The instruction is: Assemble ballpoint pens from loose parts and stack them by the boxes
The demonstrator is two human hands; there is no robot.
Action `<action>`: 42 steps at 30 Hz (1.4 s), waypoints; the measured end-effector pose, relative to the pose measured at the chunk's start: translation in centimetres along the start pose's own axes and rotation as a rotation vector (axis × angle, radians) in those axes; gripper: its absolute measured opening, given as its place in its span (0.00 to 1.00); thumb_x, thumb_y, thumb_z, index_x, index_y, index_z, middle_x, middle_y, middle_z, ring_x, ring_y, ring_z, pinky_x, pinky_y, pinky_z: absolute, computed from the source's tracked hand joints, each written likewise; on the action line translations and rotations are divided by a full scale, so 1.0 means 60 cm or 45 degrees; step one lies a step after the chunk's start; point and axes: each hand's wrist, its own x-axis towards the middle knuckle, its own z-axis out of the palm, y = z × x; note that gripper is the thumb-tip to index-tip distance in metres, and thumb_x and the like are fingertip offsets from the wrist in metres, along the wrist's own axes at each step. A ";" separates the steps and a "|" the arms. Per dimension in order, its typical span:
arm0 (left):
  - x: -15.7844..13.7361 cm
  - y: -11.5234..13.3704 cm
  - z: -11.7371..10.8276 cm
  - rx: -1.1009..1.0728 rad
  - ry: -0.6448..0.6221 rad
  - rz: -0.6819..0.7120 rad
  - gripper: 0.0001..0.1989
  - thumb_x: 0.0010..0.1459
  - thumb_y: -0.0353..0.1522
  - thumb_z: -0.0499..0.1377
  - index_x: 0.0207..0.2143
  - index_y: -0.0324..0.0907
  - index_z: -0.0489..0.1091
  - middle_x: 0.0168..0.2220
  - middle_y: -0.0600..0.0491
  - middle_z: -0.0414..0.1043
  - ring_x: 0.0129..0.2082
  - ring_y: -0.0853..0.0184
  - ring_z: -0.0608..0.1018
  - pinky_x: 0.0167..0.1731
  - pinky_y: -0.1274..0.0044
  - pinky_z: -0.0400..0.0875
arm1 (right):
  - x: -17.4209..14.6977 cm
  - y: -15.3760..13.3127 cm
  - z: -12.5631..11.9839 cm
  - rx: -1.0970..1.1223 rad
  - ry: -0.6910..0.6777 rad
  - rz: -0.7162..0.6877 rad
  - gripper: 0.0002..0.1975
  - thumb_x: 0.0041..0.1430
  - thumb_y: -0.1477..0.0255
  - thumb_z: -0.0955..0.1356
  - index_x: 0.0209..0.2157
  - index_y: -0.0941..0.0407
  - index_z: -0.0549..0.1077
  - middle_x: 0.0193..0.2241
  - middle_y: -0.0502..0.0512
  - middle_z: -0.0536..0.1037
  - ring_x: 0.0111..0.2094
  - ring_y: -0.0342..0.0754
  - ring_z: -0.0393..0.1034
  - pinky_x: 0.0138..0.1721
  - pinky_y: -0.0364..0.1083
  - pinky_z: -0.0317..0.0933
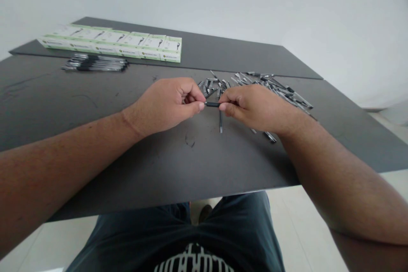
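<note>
Between my two hands, level above the dark table, is a pen (pixel 212 104) with a black grip section. My left hand (pixel 174 103) pinches its left end between thumb and forefinger, hiding the tip. The thumb and fingers of my right hand (pixel 255 106) close on the other end, and the rest of the pen is hidden in that hand. Loose pen caps (pixel 208 86) lie just behind my fingers. Uncapped pens (pixel 283 91) are heaped behind and to the right of my right hand, partly covered by it.
A row of white and green boxes (pixel 140 44) stands at the back left. In front of it lies a neat bundle of pens (pixel 95 63). The grey table (pixel 191 170) ends close to my lap, and a pale wall (pixel 223 0) rises behind.
</note>
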 end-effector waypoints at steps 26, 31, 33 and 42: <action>0.001 -0.001 -0.001 0.034 0.009 -0.015 0.06 0.63 0.39 0.67 0.38 0.47 0.81 0.33 0.55 0.85 0.37 0.62 0.86 0.39 0.71 0.73 | 0.000 0.005 -0.001 -0.013 0.054 0.016 0.13 0.76 0.65 0.69 0.45 0.53 0.86 0.37 0.55 0.87 0.38 0.53 0.77 0.43 0.50 0.62; 0.000 -0.001 -0.001 0.034 0.017 -0.010 0.07 0.64 0.39 0.67 0.38 0.47 0.81 0.34 0.55 0.86 0.37 0.62 0.86 0.39 0.70 0.73 | -0.001 0.002 -0.003 0.032 0.071 0.069 0.09 0.70 0.65 0.74 0.46 0.53 0.85 0.37 0.53 0.87 0.36 0.52 0.76 0.41 0.49 0.62; 0.000 -0.001 -0.001 0.032 0.018 -0.003 0.07 0.64 0.39 0.67 0.38 0.47 0.81 0.35 0.54 0.86 0.37 0.62 0.85 0.40 0.70 0.73 | 0.000 0.000 -0.004 -0.014 0.047 0.037 0.10 0.74 0.65 0.71 0.44 0.53 0.86 0.36 0.54 0.86 0.36 0.51 0.75 0.42 0.50 0.61; 0.000 -0.001 -0.002 0.009 0.003 -0.014 0.06 0.64 0.39 0.68 0.38 0.49 0.81 0.33 0.55 0.85 0.38 0.61 0.86 0.38 0.71 0.73 | -0.001 0.001 -0.003 0.015 0.052 0.058 0.08 0.72 0.65 0.73 0.45 0.52 0.85 0.35 0.53 0.86 0.36 0.53 0.76 0.41 0.49 0.61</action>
